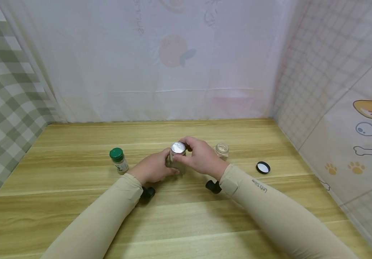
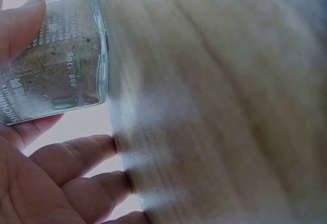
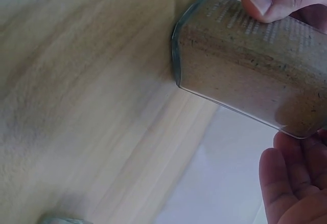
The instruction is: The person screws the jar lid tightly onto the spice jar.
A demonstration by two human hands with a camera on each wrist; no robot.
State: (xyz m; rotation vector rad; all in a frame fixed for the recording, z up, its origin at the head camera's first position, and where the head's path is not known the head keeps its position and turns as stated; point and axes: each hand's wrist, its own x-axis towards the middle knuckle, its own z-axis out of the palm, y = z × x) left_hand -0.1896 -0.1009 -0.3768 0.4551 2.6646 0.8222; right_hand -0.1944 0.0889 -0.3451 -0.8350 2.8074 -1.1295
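Observation:
Between both hands stands a glass seasoning jar [image 1: 178, 160], upright near the middle of the table, with a silver foil seal [image 1: 177, 148] across its mouth. Brownish powder with dark flecks shows through the printed glass [image 2: 61, 60] in the left wrist view. My left hand [image 1: 153, 166] grips the jar's body, thumb on the near side. Around the jar's neck, my right hand [image 1: 202, 155] has its thumb in front and its fingers behind, close under the foil. The right wrist view shows the jar's flat side [image 3: 245, 65] and its base close to the table.
A green-capped shaker bottle [image 1: 119, 160] stands left of my left hand. Behind my right wrist is an uncapped glass jar [image 1: 222, 149]. Farther right, a black lid [image 1: 263, 167] lies with its white inside up. Fabric walls [image 1: 173, 104] border the wooden table [image 1: 179, 226].

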